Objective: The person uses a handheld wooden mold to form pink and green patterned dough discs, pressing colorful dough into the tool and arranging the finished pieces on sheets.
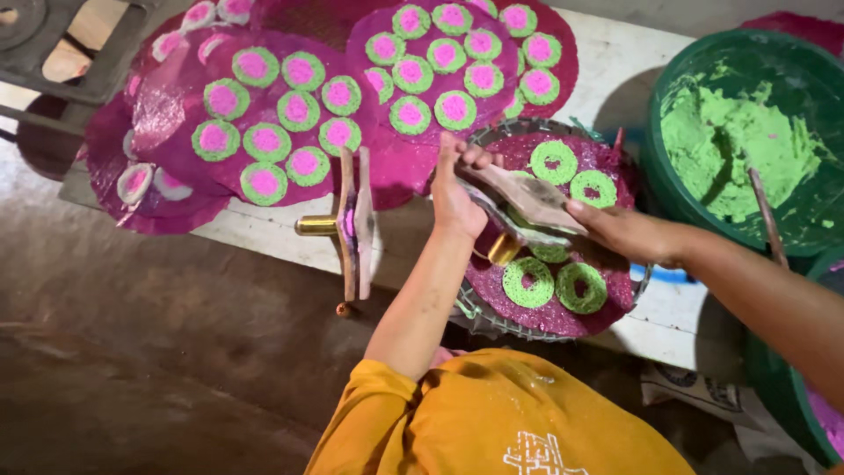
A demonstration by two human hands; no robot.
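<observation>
- Both hands grip one wooden press (526,200) with flat handles, held just right of the frame's middle; the left hand (454,198) closes around its left end, thumb and fingers wrapped on the wood.
- The right hand (622,230) comes in from the right edge and clasps the other handle, fingers curled over it.
- A brass cylinder (503,250) sticks down from the press between the two hands, pointing at the tray below.
- Under the press lies a round wire tray (479,315) lined with a magenta sheet, right of centre in the frame.
- On that sheet sit green rings (554,162) of squeezed dough with open middles; some lie above the press, some below it, and one is partly hidden under the press.
- A second wooden press (352,222) with a brass barrel stands by itself on the white bench (615,79), just left of the left hand and not touched.
- Across the upper left and top centre lie more magenta sheets carrying green rounds with pink centres (297,110), packed close together.
- At the upper right stands a green tub (668,114) smeared with green dough (721,132), with a thin stick (767,215) leaning in it.
- An orange sleeve (492,413) fills the bottom centre, below the left forearm.
</observation>
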